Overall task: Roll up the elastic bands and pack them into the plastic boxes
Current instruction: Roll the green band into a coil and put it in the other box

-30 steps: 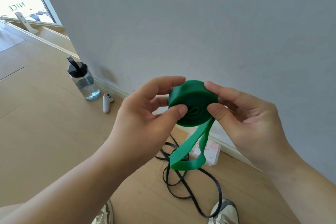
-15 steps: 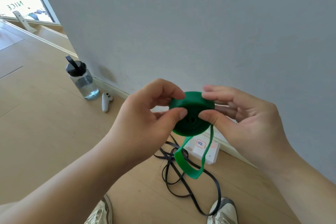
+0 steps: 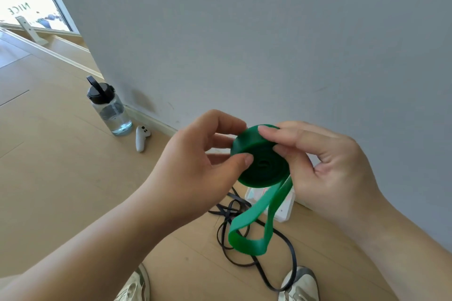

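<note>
At frame centre my left hand and right hand pinched the half-rolled green elastic band; tight, even winding seemed best.

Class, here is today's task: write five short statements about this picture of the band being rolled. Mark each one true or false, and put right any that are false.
1. Both the left hand and the right hand hold the green band. True.
2. The green band is fully rolled, with nothing hanging loose. False: a loose loop hangs below the roll.
3. A black band lies on the floor. True.
4. The water bottle lies on its side. False: it stands upright.
5. A white controller lies beside the water bottle. True.
</note>
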